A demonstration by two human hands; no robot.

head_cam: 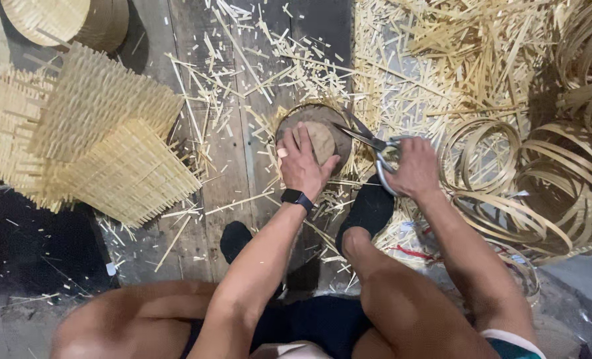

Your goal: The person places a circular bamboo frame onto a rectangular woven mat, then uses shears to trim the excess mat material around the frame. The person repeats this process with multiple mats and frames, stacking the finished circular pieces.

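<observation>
Head view: the left hand (302,166) presses flat on a round woven basket (312,133), hiding much of it. The right hand (415,169) grips scissors (374,143), handles partly hidden, blades pointing up-left toward the basket's rim.

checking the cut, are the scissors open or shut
Open: the scissors in the right hand have blades spread at the round basket's rim; the left hand presses it.

Bare dark wooden floorboards (242,166) left of the left hand (302,166) give passage; stacked pale woven bamboo mats (103,139) and coiled bamboo strip hoops (542,193) crowd both sides.
</observation>
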